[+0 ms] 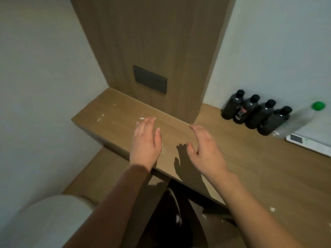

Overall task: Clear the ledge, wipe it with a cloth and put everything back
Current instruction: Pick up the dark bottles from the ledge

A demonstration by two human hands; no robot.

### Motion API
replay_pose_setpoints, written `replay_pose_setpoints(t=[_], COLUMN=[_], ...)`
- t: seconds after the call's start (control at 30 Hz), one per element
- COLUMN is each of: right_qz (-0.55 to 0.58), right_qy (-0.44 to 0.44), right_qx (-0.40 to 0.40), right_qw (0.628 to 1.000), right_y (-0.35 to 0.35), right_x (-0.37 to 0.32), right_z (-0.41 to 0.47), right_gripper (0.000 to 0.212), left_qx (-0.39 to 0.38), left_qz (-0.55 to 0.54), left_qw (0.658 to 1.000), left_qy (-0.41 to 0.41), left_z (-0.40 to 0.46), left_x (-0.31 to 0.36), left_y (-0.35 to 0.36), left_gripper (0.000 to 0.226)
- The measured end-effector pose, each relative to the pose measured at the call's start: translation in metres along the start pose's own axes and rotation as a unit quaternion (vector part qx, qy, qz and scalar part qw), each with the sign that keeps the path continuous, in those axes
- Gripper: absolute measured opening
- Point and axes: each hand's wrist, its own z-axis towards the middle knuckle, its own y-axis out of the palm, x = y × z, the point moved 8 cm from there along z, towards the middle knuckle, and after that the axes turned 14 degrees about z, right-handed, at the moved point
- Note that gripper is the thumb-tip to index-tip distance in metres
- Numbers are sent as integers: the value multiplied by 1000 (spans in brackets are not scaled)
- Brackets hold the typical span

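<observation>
Head view showed the long light-brown wooden ledge [114, 111] running from the far left corner toward the near right, its long axis slanting across the scene under a tall wooden wall panel [152, 42]. Both hands hovered over the ledge's middle, each empty with fingers straight and relaxed: the left hand [146, 142] flat and low, seemingly touching the wood, the right hand [206, 149] cupped just above it and casting a shadow. The stretch around the hands carried no objects, only small white flecks [100, 119] to the left, so the wiping step looked due, though no cloth was in view.

To the far right, on the wider wooden counter [259, 167], stood four dark plastic bottles [256, 113] in a row against the wall, a clear bottle with a green cap [304, 120] beside them, and a flat white device [308, 142] nearest the edge. These lay well apart from the hands, on the right hand's side, so that hand was the nearer for fetching them back. Nothing stood between. A dark switch plate [150, 79] sat on the panel behind.
</observation>
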Motion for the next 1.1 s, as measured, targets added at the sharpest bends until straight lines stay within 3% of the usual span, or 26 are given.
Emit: replay_pose_setpoints(t=[0.27,0.37,0.63,0.93,1.1], right_qz=[6,10,53,30,-9], right_qy=[123,154,208,131,162], right_qx=[150,187,202,185,170], right_qw=[981,970,956,974,972], right_y=[-99,-116,-133,-179,-201], right_x=[91,113,159,175,209], right_z=[-49,-65,-50,101,164], right_gripper=[57,56,58,51,49], left_qx=[-112,-155,-212,-163,-131], left_qz=[-59,-68,-64,-49,-54], left_qw=[973,958,956,975,984], left_qy=[193,231,194,146,110], left_z=[14,8,22,74,80], left_x=[147,181,188,161,152], left_y=[73,98,140,132,131], left_gripper=[40,43,45,37,37])
